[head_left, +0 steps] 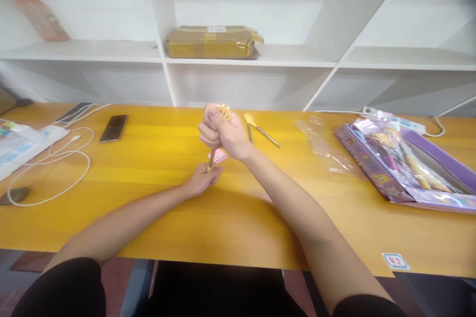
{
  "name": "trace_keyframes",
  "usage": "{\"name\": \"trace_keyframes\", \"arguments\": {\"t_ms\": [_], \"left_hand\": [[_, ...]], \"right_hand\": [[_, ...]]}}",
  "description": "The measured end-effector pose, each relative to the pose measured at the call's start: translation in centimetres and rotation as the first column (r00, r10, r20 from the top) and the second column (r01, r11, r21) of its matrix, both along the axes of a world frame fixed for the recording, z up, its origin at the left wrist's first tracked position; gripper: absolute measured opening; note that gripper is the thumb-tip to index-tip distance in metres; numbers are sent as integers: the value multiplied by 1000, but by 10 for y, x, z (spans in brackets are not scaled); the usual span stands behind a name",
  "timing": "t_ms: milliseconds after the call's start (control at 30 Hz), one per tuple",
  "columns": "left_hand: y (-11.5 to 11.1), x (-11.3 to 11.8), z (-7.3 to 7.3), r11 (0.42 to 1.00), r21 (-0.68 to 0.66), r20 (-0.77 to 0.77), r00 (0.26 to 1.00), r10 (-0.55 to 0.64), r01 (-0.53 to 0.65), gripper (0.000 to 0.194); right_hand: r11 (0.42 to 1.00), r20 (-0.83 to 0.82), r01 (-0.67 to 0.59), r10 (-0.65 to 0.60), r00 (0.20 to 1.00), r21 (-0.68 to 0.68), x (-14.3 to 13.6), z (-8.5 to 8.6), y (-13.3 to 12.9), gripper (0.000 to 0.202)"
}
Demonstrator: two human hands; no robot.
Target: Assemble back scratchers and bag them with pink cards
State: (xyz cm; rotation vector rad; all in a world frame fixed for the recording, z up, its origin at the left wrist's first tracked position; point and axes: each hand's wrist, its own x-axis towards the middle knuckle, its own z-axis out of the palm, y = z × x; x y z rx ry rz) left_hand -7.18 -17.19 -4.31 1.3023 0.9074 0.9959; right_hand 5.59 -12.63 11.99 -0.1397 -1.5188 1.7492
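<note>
My right hand (226,133) is closed in a fist around the upper part of a back scratcher (211,157), and yellow claw tips stick out above the fist. Lower down, my left hand (201,181) grips the bottom of its brown handle with thumb and fingers. The shaft stands roughly upright between both hands. Behind my right hand, a second back scratcher (264,133) with a yellow claw and metal rod lies on the table. Another thin rod (250,133) beside it is partly hidden by my hand. A small pink card (219,155) lies behind the handle.
At right, a purple display box (368,163) holds wrapped back scratchers, with clear plastic wrapping (322,143) beside it. A phone (113,129), white cables (87,158) and a white package (31,146) lie at left. A cardboard box (211,43) sits on the shelf.
</note>
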Motion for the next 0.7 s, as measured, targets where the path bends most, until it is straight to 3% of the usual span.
{"name": "trace_keyframes", "arguments": {"t_ms": [700], "left_hand": [[-1, 6, 12, 1000, -13, 123, 992, 27, -26, 75]], "right_hand": [[997, 86, -44, 50, 995, -61, -15, -29, 1, 63]]}}
